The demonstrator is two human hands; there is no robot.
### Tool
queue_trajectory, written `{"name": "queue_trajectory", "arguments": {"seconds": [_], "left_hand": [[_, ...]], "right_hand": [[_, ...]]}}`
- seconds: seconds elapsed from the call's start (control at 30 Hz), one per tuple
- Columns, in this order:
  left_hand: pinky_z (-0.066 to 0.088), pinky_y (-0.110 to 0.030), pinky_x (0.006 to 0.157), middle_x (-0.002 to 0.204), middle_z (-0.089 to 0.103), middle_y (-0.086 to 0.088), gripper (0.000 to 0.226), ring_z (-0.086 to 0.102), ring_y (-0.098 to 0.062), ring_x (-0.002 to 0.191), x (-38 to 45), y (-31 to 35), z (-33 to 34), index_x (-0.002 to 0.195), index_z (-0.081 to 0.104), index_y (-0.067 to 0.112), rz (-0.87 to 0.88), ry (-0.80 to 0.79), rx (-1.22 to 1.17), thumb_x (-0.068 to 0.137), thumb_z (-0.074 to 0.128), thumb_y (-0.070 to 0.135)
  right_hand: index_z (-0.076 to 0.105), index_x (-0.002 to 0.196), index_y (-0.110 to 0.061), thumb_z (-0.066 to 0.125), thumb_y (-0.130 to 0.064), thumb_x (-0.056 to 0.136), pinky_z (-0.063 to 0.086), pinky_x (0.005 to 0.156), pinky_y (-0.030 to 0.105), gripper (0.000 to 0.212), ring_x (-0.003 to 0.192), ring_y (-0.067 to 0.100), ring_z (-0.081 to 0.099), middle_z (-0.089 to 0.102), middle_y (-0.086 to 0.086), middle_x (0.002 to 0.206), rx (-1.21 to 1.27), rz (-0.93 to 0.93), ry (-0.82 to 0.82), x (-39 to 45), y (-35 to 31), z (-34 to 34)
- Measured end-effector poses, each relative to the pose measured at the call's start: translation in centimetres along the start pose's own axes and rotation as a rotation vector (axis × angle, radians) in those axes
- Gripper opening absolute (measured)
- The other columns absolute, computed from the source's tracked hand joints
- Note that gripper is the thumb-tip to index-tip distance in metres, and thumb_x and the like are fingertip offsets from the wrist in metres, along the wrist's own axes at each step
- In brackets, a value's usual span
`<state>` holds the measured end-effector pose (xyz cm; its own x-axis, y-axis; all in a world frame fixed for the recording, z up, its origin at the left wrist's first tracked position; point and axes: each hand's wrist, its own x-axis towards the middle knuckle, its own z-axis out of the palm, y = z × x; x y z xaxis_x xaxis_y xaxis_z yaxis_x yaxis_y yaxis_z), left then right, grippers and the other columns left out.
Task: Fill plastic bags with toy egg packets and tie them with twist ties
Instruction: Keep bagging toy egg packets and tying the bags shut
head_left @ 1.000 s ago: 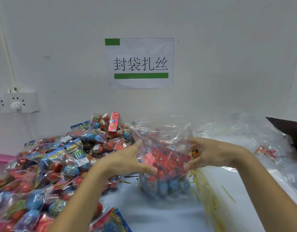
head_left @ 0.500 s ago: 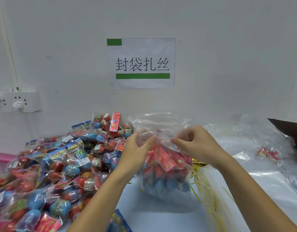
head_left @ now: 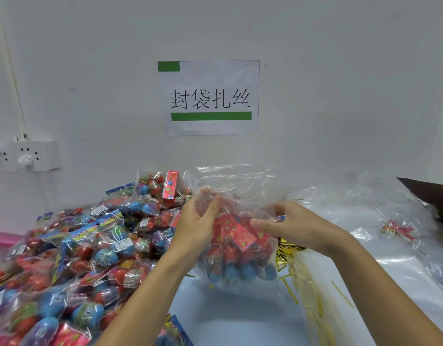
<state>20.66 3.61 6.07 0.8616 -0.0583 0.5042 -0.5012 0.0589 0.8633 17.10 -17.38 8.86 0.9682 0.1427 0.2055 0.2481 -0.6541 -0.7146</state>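
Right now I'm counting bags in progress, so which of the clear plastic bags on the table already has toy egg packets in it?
The upright bag that both hands, left hand and right hand, grip at its top; the spare bags to its right lie flat and unfilled.

White table (head_left: 230, 318) carried everything. Big heap of egg packets (head_left: 73, 258) covered its left side up to the wall. Filled bag (head_left: 243, 255) stood at centre, bottom on the table. Gold twist ties (head_left: 290, 248) lay scattered just right of the bag. Empty clear bags (head_left: 380, 226) were spread over the right side, small red piece (head_left: 399, 229) among them.
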Motion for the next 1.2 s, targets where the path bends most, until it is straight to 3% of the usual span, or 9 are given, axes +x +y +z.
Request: {"name": "queue_trajectory", "arguments": {"seconds": [0.1,0.2,0.27,0.4,0.5,0.67,0.8,0.97,1.2], "left_hand": [[0.055,-0.015,0.077,0.099,0.075,0.015,0.025,0.071,-0.001,0.095,-0.2,0.2,0.4,0.121,0.059,0.025,0.026,-0.035,-0.008,0.097,0.058,0.032],[0.054,-0.013,0.074,0.101,0.076,0.009,0.032,0.072,-0.004,0.094,-0.5,0.2,0.9,0.124,0.058,0.021,0.048,-0.072,-0.015,0.095,0.058,0.036],[0.057,-0.02,0.08,0.107,0.074,0.003,0.041,0.071,-0.007,0.098,-0.5,0.1,1.1,0.125,0.058,0.026,0.047,-0.07,-0.02,0.088,0.059,0.044],[0.059,-0.024,0.076,0.099,0.076,0.006,0.039,0.073,-0.01,0.093,-0.2,0.3,0.9,0.119,0.058,0.03,0.018,-0.016,-0.076,0.084,0.059,0.047],[0.056,-0.043,0.095,0.111,0.073,0.002,0.048,0.07,-0.018,0.106,0.2,0.8,0.2,0.125,0.059,0.026,-0.051,0.112,-0.087,0.083,0.058,0.051],[0.058,-0.049,0.087,0.086,0.075,-0.001,0.01,0.071,-0.031,0.094,0.9,1.5,-0.7,0.101,0.06,0.024,-0.06,0.171,-0.203,0.101,0.052,0.029],[0.058,-0.041,0.083,0.083,0.074,0.009,0.015,0.073,-0.011,0.083,0.4,1.6,-0.2,0.093,0.064,0.036,0.026,0.105,-0.036,0.101,0.052,0.032],[0.058,-0.048,0.088,0.092,0.073,-0.004,0.026,0.072,-0.024,0.091,-0.1,1.8,0.4,0.102,0.063,0.025,0.079,-0.005,0.006,0.09,0.053,0.046],[0.058,-0.026,0.081,0.097,0.075,0.007,0.013,0.072,-0.011,0.095,0.0,1.3,1.0,0.098,0.065,0.041,0.084,-0.048,0.003,0.092,0.054,0.043]], "right_hand": [[0.06,0.11,-0.067,0.081,-0.053,0.077,0.047,0.086,0.006,0.042,0.104,-0.023,0.057,0.06,-0.047,0.111,0.132,-0.112,-0.175,-0.4,-0.8,1.1],[0.049,0.122,-0.071,0.08,-0.026,0.086,0.047,0.086,0.006,0.066,0.108,-0.015,0.061,0.06,-0.041,0.122,0.194,-0.25,-0.279,-0.2,-1.0,2.6],[0.043,0.119,-0.079,0.079,-0.029,0.086,0.045,0.084,0.003,0.071,0.106,-0.016,0.061,0.063,-0.04,0.117,0.18,-0.284,-0.264,-0.1,-1.1,3.1],[0.053,0.133,-0.054,0.082,-0.04,0.079,0.051,0.089,0.017,0.062,0.106,-0.004,0.066,0.069,-0.026,0.116,0.267,-0.222,-0.26,-0.1,-0.6,2.8],[0.062,0.125,-0.035,0.083,-0.045,0.073,0.054,0.087,0.023,0.058,0.099,0.006,0.07,0.075,-0.013,0.106,0.288,-0.168,-0.285,-0.3,-0.3,1.9],[0.061,0.119,-0.049,0.082,-0.042,0.077,0.05,0.084,0.01,0.047,0.108,-0.003,0.066,0.071,-0.021,0.116,0.263,-0.174,-0.306,-0.8,-0.8,2.1],[0.064,0.11,-0.048,0.081,-0.052,0.071,0.058,0.083,0.031,0.043,0.093,0.009,0.07,0.075,-0.009,0.102,0.201,-0.183,-0.346,-0.7,-1.4,2.9],[0.064,0.111,-0.038,0.082,-0.051,0.07,0.055,0.089,0.045,0.046,0.099,0.026,0.071,0.072,0.015,0.11,0.283,-0.181,-0.43,-0.9,-1.4,3.0],[0.07,0.097,-0.045,0.08,-0.061,0.071,0.059,0.085,0.032,0.032,0.088,0.006,0.073,0.077,-0.01,0.092,0.125,-0.126,-0.32,-0.7,-2.2,4.4]]}}
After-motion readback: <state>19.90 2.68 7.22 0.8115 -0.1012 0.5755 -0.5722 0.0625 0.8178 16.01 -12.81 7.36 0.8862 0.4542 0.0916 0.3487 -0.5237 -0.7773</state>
